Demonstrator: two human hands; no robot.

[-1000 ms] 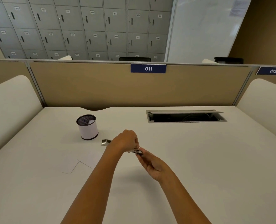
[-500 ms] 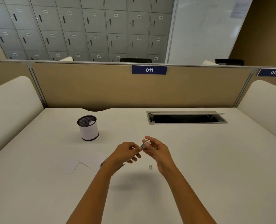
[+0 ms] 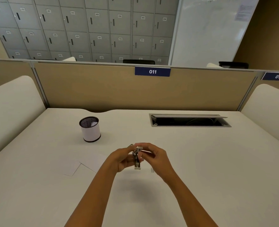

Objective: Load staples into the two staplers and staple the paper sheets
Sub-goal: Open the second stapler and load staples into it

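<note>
We see both forearms enter from the 6 o'clock edge and converge above the middle of the white desk (image 3: 200, 161). The left hand (image 3: 121, 159) is curled, palm toward the right, with its fingers wrapped around a small metal stapler (image 3: 136, 158) held roughly upright and open above the desk. The right hand (image 3: 156, 157) meets it from the 3 o'clock side; its thumb and fingertips pinch the stapler's white upper end. A small staple strip (image 3: 152, 170) lies on the desk just beneath the right wrist. Paper sheets (image 3: 84, 164) lie flat at 9 o'clock of the hands. A mesh pen cup (image 3: 90, 129) stands at 11 o'clock, well apart.
</note>
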